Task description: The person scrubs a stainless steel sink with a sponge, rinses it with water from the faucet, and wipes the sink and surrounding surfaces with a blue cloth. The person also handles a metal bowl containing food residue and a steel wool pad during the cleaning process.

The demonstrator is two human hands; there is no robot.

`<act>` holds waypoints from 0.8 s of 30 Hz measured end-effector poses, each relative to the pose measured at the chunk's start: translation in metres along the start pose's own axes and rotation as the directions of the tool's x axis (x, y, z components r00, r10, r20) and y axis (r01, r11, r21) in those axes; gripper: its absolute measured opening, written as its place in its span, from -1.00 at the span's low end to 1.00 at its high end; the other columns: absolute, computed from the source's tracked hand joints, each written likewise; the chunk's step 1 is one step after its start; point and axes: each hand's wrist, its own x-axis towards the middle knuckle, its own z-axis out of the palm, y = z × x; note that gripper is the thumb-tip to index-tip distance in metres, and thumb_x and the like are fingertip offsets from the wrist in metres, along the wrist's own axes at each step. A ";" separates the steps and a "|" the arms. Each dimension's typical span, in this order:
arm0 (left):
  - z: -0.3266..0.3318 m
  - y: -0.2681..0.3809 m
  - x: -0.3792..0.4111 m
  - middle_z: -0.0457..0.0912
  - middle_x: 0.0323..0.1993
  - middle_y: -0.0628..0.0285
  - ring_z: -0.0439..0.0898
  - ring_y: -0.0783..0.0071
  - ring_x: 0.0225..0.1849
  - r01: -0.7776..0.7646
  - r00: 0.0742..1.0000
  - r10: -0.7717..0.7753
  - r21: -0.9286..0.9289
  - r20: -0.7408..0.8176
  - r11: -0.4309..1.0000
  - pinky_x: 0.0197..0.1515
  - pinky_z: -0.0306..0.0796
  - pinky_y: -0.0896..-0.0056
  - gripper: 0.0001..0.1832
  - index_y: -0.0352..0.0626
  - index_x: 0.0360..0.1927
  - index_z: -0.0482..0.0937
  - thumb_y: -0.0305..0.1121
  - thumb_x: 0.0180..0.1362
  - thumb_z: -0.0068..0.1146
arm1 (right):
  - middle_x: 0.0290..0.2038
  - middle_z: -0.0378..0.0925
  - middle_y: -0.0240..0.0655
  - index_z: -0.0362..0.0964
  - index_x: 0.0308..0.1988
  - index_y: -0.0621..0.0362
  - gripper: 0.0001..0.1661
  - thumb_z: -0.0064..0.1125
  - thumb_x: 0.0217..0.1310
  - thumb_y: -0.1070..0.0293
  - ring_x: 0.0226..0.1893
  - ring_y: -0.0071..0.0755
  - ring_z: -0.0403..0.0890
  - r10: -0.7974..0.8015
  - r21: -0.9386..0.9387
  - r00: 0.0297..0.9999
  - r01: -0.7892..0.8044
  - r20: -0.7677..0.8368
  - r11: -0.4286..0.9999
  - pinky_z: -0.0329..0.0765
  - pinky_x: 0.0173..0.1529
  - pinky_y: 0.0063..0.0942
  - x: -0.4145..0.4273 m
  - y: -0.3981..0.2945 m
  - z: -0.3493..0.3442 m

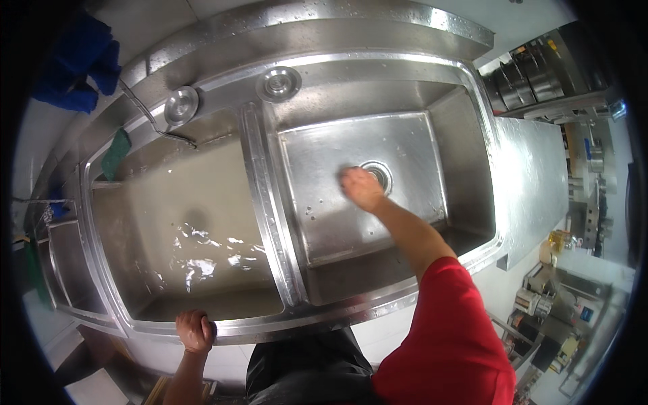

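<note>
My left hand (195,330) is closed over the front rim of a stainless steel sink (238,329), below the left basin. Murky water (202,202) fills that basin partway. Inside the right basin, my right hand (360,187), slightly blurred, reaches down beside the round drain (379,177) and partly covers it; its fingers point left. I cannot tell whether it touches the basin floor or has something under it. A few drops lie on the metal floor nearby. Two round metal sink strainers or lids (181,105) rest on the back ledge, the second (278,84) behind the divider.
A green scouring pad (116,154) hangs at the left basin's back corner, near a bent metal rod (152,119). Blue cloths or gloves (81,61) are at the upper left. A metal counter (531,172) adjoins the right side; stacked dark pots (531,76) stand beyond.
</note>
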 end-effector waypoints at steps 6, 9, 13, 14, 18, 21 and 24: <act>-0.002 0.002 0.003 0.53 -0.45 0.09 0.47 0.02 -0.38 0.021 1.000 -0.021 -0.031 0.010 0.999 -0.28 0.28 0.09 -0.78 -0.14 -0.46 0.50 -0.24 0.13 -0.09 | 0.33 0.21 -0.15 0.20 0.25 0.26 -0.47 -0.28 0.32 0.38 0.36 -0.17 0.19 0.067 0.071 0.982 -0.055 -0.176 0.996 0.11 0.41 -0.17 0.164 -0.076 0.064; -0.001 0.000 0.000 0.55 -0.43 0.09 0.48 0.02 -0.37 0.010 1.000 -0.010 0.018 0.019 1.000 -0.26 0.28 0.08 -0.76 -0.14 -0.45 0.50 -0.23 0.14 -0.10 | 0.34 0.18 -0.11 0.14 0.27 0.28 -0.45 -0.31 0.33 0.38 0.36 -0.15 0.18 0.070 -0.038 0.997 -0.071 -0.024 0.997 0.08 0.42 -0.15 0.143 -0.070 0.055; 0.001 0.000 0.001 0.55 -0.43 0.08 0.49 0.01 -0.36 0.022 0.999 -0.022 0.008 0.028 1.000 -0.25 0.28 0.07 -0.75 -0.14 -0.45 0.52 -0.22 0.15 -0.11 | 0.34 0.14 -0.03 0.12 0.26 0.29 -0.30 0.10 0.17 0.32 0.37 -0.09 0.15 0.439 0.298 0.892 -0.450 0.109 0.842 0.04 0.42 -0.12 0.003 -0.014 0.010; 0.001 0.002 0.001 0.55 -0.44 0.07 0.49 0.00 -0.36 0.037 0.999 -0.037 -0.009 0.019 0.999 -0.25 0.28 0.07 -0.74 -0.14 -0.45 0.52 -0.22 0.15 -0.11 | 0.35 0.10 -0.08 0.14 0.27 0.21 -0.27 0.16 0.16 0.24 0.38 -0.10 0.11 0.392 0.080 0.919 -0.395 0.046 0.915 0.04 0.41 -0.08 -0.024 0.003 0.005; -0.005 0.010 0.004 0.54 -0.44 0.06 0.49 -0.03 -0.37 0.014 0.998 -0.015 -0.027 -0.065 1.000 -0.28 0.30 0.03 -0.79 -0.14 -0.46 0.54 -0.25 0.07 -0.06 | 0.19 0.30 -0.14 0.34 0.09 0.15 -0.39 0.24 0.10 0.08 0.18 -0.06 0.33 0.329 -0.022 0.944 -0.329 0.019 0.944 0.26 0.26 -0.10 -0.051 0.031 0.028; -0.013 0.012 -0.004 0.53 -0.46 0.06 0.48 -0.05 -0.39 0.019 0.992 -0.035 -0.129 -0.123 0.992 -0.32 0.32 -0.02 -0.85 -0.14 -0.49 0.56 -0.32 -0.03 0.01 | -0.43 0.54 -0.14 0.46 -0.29 0.20 -0.54 0.33 0.03 0.02 -0.30 -0.03 0.58 0.341 0.149 0.930 -0.360 0.138 0.921 0.48 -0.15 -0.10 -0.041 0.019 0.046; -0.015 0.005 -0.005 0.52 -0.45 0.13 0.49 0.08 -0.31 0.128 0.984 -0.118 -0.071 0.137 0.989 -0.22 0.33 0.09 -0.79 -0.12 -0.49 0.55 -0.19 -0.01 0.09 | -0.35 0.61 -0.16 0.47 -0.21 0.18 -0.40 0.36 -0.07 -0.10 -0.25 -0.01 0.60 0.571 0.150 0.773 -0.621 0.277 0.769 0.44 -0.10 -0.07 -0.052 0.013 0.042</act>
